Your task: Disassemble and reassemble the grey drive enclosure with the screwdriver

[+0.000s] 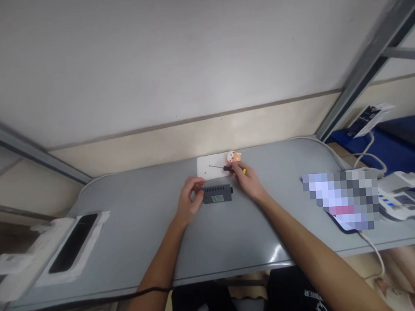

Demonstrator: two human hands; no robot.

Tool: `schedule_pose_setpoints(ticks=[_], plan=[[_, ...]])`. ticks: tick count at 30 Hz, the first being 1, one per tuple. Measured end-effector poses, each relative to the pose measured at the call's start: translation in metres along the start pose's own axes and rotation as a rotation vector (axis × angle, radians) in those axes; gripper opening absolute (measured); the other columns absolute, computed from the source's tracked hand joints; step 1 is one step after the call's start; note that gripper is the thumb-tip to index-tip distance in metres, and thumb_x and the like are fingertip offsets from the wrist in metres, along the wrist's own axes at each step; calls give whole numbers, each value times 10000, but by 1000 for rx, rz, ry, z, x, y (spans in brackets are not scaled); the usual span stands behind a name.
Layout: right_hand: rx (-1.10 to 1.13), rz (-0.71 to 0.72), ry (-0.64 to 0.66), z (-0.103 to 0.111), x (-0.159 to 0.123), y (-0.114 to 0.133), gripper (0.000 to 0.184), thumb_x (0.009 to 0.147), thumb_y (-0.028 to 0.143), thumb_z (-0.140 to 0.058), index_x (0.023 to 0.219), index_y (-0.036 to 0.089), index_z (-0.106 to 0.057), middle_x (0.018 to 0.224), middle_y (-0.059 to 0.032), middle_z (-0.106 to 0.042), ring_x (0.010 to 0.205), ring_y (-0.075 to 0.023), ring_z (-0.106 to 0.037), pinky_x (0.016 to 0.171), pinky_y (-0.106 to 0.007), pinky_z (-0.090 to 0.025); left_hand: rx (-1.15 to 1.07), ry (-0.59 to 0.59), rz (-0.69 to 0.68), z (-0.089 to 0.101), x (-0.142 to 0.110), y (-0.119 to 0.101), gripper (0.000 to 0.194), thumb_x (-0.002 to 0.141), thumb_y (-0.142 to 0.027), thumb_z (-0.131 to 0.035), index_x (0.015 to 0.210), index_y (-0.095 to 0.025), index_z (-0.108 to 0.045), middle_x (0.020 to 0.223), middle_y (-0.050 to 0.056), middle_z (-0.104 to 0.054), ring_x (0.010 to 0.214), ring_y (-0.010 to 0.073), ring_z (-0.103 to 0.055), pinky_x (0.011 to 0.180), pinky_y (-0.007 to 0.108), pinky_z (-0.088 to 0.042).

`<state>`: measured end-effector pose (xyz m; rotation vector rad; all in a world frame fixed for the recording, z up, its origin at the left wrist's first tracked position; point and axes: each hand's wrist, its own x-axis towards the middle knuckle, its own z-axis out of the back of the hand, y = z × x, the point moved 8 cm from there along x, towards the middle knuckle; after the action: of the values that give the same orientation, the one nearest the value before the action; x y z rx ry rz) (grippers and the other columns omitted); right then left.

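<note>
Slightly left of the middle of the desk, my left hand (pixel 191 198) has its thumb and fingers closed around the left end of a dark grey vented box (pixel 217 194). The box carries a pale label and lies just in front of a white sheet (pixel 212 173). In my right hand (pixel 247 179) is a screwdriver (pixel 225 168) with a black and yellow handle. Its thin shaft points left over the sheet, the tip near a small dark speck (pixel 205 173), perhaps a screw. An orange and white animal-face trinket (pixel 233 156) sits at the sheet's right edge, just beyond my right fingers.
A black phone (pixel 74 243) lies at the left by a white power strip (pixel 51 240). On the right are a phone with a blurred screen (pixel 345 222), a white power strip (pixel 402 204) and cables. The wall (pixel 206 130) bounds the grey desk (pixel 141 216) behind.
</note>
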<state>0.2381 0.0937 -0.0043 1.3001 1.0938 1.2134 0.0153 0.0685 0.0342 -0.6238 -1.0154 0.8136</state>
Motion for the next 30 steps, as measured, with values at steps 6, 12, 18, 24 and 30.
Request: schedule_pose_setpoints(ticks=[6,12,18,24,30], plan=[[87,-48,-93,12,3,1,394,947,539,-534,1009,224,-762,773,-14,-663,605,-144,-428,600,-301,-325,-321,124,205,1,3,22,326,913,-405,-656,1176,-217,-699,1055,119,-727,1011,277,-689,846,401,-539],[225,-48,-265,36,4,4,349,915,481,-554,941,201,-762,707,-11,-640,586,-134,-416,554,-296,-295,-385,298,371,0,-5,28,381,812,-347,-840,1153,-223,-725,1159,104,-730,1071,251,-690,883,346,-548],[263,-59,-328,45,6,0,355,903,478,-556,930,193,-767,670,-5,-629,561,-126,-395,542,-296,-280,-254,106,389,4,-3,43,344,819,-428,-833,1071,-210,-747,1063,64,-753,1049,219,-689,949,345,-539],[243,-69,-328,43,7,-3,352,889,482,-561,921,202,-773,663,3,-629,569,-131,-409,547,-293,-285,3,68,363,3,-3,48,365,890,-527,-713,1045,-200,-758,913,42,-745,850,204,-678,779,324,-538],[199,-73,-306,41,5,-2,363,881,474,-550,881,195,-783,628,3,-619,578,-139,-430,563,-296,-305,147,123,360,-5,-9,54,329,925,-496,-649,1034,-201,-745,840,25,-710,754,188,-631,719,320,-503]])
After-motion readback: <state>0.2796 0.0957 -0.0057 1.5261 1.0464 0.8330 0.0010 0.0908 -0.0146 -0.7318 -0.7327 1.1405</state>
